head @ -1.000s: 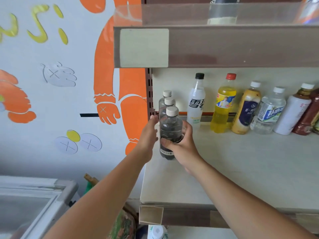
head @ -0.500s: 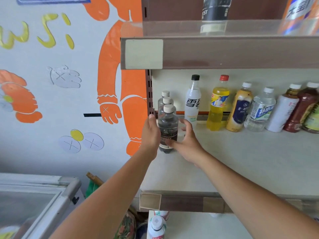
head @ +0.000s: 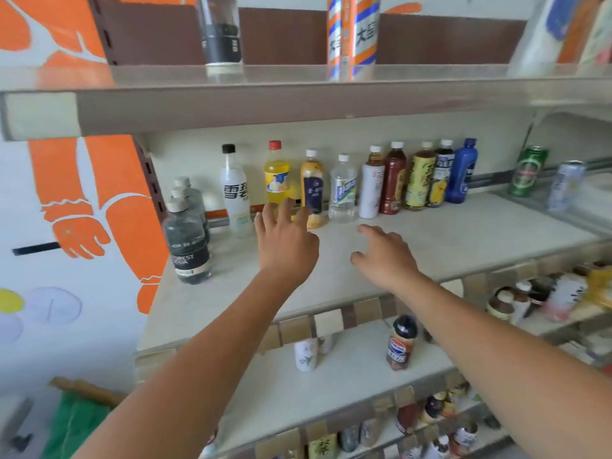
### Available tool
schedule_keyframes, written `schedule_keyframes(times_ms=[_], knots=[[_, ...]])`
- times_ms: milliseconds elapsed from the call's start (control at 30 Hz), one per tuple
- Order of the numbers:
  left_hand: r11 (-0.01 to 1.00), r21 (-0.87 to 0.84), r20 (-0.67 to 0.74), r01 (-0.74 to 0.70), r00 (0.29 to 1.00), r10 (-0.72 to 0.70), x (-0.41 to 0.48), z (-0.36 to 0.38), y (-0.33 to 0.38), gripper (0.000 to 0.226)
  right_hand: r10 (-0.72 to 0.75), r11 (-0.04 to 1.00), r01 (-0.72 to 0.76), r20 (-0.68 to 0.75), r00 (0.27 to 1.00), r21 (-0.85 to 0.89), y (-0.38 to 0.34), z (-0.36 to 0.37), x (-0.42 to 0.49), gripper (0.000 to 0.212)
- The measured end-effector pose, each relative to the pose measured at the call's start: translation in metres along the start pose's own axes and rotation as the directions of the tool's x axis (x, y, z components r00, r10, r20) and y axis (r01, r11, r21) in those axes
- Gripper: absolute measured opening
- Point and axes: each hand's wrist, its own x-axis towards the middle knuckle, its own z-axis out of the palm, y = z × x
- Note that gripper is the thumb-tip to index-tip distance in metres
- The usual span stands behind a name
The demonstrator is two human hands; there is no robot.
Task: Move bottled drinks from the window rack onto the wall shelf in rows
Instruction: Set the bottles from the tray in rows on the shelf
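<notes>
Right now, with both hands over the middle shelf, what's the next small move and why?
Probably pull both hands back and turn to fetch another bottle. The left hand and right hand hover open above the shelf, holding nothing, and the dark soda bottle stands upright and untouched at the front of its row of three. The window rack is out of view.

Soda bottle point(head: 187, 241) at shelf's point(head: 463, 233) left end

At your 9 o'clock: orange painted figure point(head: 109, 207) on the pale wall point(head: 20, 180), short black bar point(head: 34, 248) just beside its hand. 8 o'clock: yellow dot point(head: 10, 301) beside a pale circle point(head: 53, 304). 7 o'clock: green sheet point(head: 76, 425), material unclear, wooden stick point(head: 86, 389) along its top edge
</notes>
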Motion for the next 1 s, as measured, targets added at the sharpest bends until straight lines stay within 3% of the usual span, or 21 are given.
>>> schedule_keyframes(times_ms=[133, 300, 500, 667, 833, 1000], knots=[[0.983, -0.072, 0.140, -0.170, 0.974, 0.179, -0.016, 0.027, 0.118, 0.050, 0.120, 0.986, -0.130, -0.094, 0.988, -0.104, 0.101, -0.056, -0.049, 0.059], [0.894, -0.245, 0.280, -0.376, 0.855, 0.437, -0.049, 0.056, 0.270, 0.049, 0.321, 0.900, -0.366, -0.208, 0.924, -0.238, 0.227, -0.119, -0.127, 0.056], [0.705, -0.419, 0.293, -0.573, 0.649, 0.702, -0.112, 0.084, 0.422, 0.048, 0.571, 0.696, -0.649, -0.310, 0.760, -0.308, 0.332, -0.165, -0.233, 0.055], [0.504, -0.523, 0.185, -0.688, 0.485, 0.855, -0.169, 0.105, 0.510, 0.040, 0.744, 0.532, -0.809, -0.318, 0.588, -0.251, 0.386, -0.177, -0.303, 0.058], [0.393, -0.700, 0.249, -0.597, 0.312, 0.917, -0.204, 0.143, 0.572, 0.033, 0.872, 0.384, -0.920, -0.297, 0.389, -0.078, 0.426, -0.176, -0.342, 0.052], [0.472, -0.796, 0.428, -0.378, 0.200, 0.882, -0.222, 0.189, 0.614, 0.038, 0.946, 0.208, -0.974, -0.269, 0.178, 0.085, 0.453, -0.166, -0.351, 0.047]])
